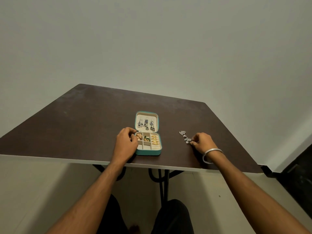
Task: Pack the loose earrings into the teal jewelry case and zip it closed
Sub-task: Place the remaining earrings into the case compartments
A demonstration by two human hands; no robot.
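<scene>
My left hand (126, 141) steadies the case (148, 150) at frame centre; my right hand (201, 141) pinches the silver earrings (185, 137) — lift gently, avoid snagging.

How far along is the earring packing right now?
Mostly done: the teal case lies open with earrings in its lid and compartments. In hand: the right hand fingers the silver earrings loose on the table; the left hand rests at the case. Left: pack those, zip shut.

Both arms outstretched — left hand (126, 141) and right hand (201, 141) curled
</scene>
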